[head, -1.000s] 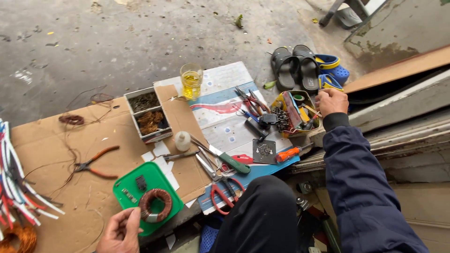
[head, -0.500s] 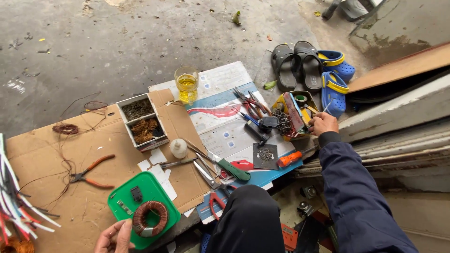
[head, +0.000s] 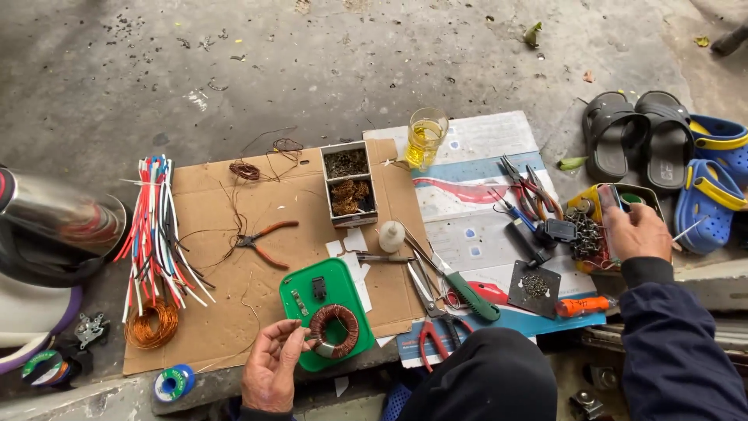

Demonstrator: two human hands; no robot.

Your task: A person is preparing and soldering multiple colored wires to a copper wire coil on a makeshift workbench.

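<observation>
Bare cardboard (head: 226, 296) between pliers (head: 265, 238) and green tray (head: 300, 300); right side crowded with tools (head: 530, 195).

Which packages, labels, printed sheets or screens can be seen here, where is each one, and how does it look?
Printed sheet: under the tools, right of the cardboard; white and blue with a red swoosh.
Cardboard sheet: flat on the ground, centre-left; plain brown.
Small box: on the cardboard's upper edge; grey, two compartments of metal bits.
Yellow box: at the right hand; holds small parts.
No screens are visible.
</observation>
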